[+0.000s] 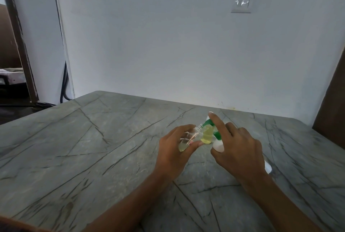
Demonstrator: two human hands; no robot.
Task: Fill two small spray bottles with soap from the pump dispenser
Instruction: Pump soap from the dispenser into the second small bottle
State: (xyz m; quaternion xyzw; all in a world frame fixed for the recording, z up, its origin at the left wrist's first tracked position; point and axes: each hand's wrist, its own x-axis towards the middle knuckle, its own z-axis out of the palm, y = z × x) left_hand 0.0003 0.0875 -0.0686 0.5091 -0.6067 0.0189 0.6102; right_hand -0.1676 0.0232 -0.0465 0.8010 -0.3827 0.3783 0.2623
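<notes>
Two bare forearms reach over a grey veined stone table (93,157). The left hand (173,149) pinches a small clear spray bottle (188,138) between thumb and fingers, tilted with its uncapped threaded neck pointing up and to the right; a little pale yellow liquid sits at its lower end. The right hand (237,149) closes around the green-and-white soap pump dispenser (214,131), forefinger stretched along the top of the pump head, whose nozzle meets the tilted bottle's neck. Between the hands, a second small bottle (206,135) stands on the table, about half full of yellow soap. A white object (267,167), mostly hidden, shows behind the right wrist. Beyond the table rises a pale wall with a switch plate (241,3).
</notes>
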